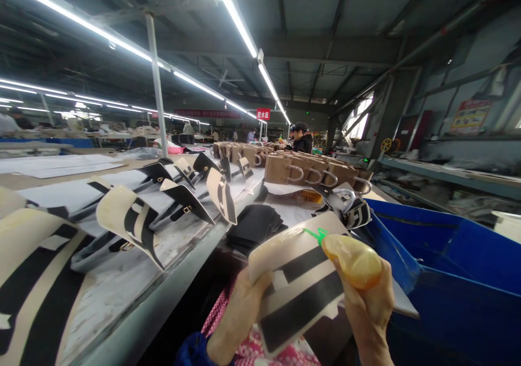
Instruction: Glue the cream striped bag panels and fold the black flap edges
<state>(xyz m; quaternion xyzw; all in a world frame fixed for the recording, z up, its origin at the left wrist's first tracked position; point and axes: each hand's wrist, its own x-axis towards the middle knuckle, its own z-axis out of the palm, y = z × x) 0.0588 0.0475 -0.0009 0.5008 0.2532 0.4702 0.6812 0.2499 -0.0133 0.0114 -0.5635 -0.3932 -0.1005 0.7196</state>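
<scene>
My left hand [240,312] grips the lower left edge of a cream bag panel with black stripes [297,284], held up in front of me. My right hand [368,301] is wrapped round a yellow glue squeeze bottle [354,257]. The bottle's green nozzle [314,235] touches the panel's upper edge. Both hands are closed on what they hold.
Several similar cream-and-black panels [130,219] lie along the bench rail [163,295] at left. A stack of black pieces [254,225] sits ahead. Tan handbags [301,171] line the bench further back. A blue bin [448,268] stands at right. A person in a dark cap [301,137] works at the far end.
</scene>
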